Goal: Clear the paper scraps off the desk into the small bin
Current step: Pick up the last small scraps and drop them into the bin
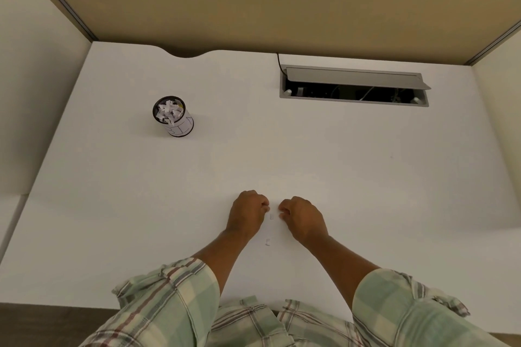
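Nearest the camera, two rolled-up plaid sleeves [169, 298] in pale green and cream frame the lower edge, with bare forearms reaching forward over the white counter [366, 177]. Between the forearms, on the bare surface, lies a small white paper scrap [267, 242], touched by neither hand. A little farther out, the left hand [246, 213] and the right hand [304, 220] sit low on the counter, knuckles up, fingers curled inward and facing each other across a narrow gap. In that gap rests a second paper scrap [271, 216], just beside the fingertips of both hands. The left grip is curled closed, with what looks like a bit of white at its fingertips, though whether it pinches anything is too small to tell. The right grip is likewise curled in, thumb and forefinger drawn together with a fleck of white at their tips; whether that is a scrap held fast cannot be told either. Well beyond the hands, to the far left, stands the small bin [174, 116], a dark mesh cylinder with a white label wrapped round its side, upright and filled near the rim with white paper scraps. At the far right a grey cable hatch [355, 84] is set into the counter, its lid propped open over dark wiring, and a black cable [279, 62] runs from its left corner toward the tan partition wall [253, 0] behind.
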